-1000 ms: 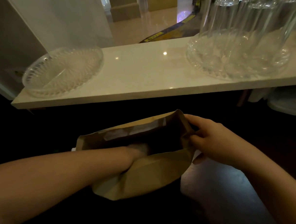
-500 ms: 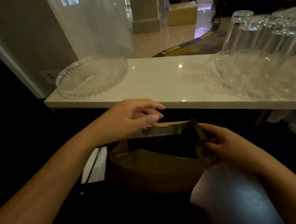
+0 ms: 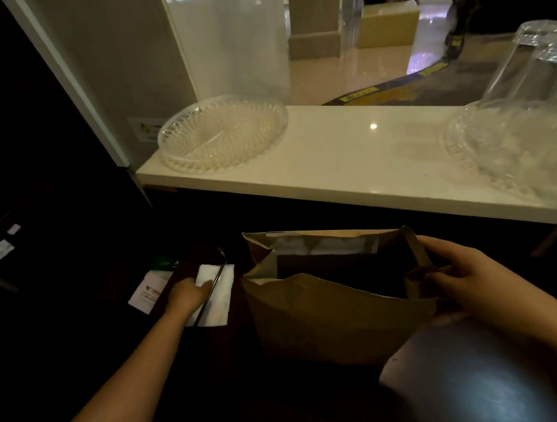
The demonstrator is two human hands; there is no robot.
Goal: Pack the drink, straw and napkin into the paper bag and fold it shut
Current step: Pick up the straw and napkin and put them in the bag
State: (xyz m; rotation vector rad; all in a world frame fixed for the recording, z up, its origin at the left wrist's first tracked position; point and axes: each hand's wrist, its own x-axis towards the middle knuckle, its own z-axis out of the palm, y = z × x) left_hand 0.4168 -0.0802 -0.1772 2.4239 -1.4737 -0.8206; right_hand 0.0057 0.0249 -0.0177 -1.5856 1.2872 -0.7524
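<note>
A brown paper bag point(image 3: 327, 316) stands open on the dark lower surface. My right hand point(image 3: 466, 273) pinches its right rim. Its inside is dark, so I cannot make out the drink. Left of the bag lies a white napkin point(image 3: 222, 297) with a thin dark straw point(image 3: 214, 286) across it. My left hand point(image 3: 189, 294) rests palm down on the napkin's left part, fingertips touching the straw; whether it grips anything is unclear.
A white counter point(image 3: 349, 159) runs above, carrying a clear ribbed plate point(image 3: 222, 132) at left and a glass tray with upturned glasses point(image 3: 523, 108) at right. A small white card point(image 3: 149, 290) lies left of the napkin.
My left hand came out of the bag, passed over its rim and moved down left onto the napkin and straw. My right hand kept its hold on the bag's rim.
</note>
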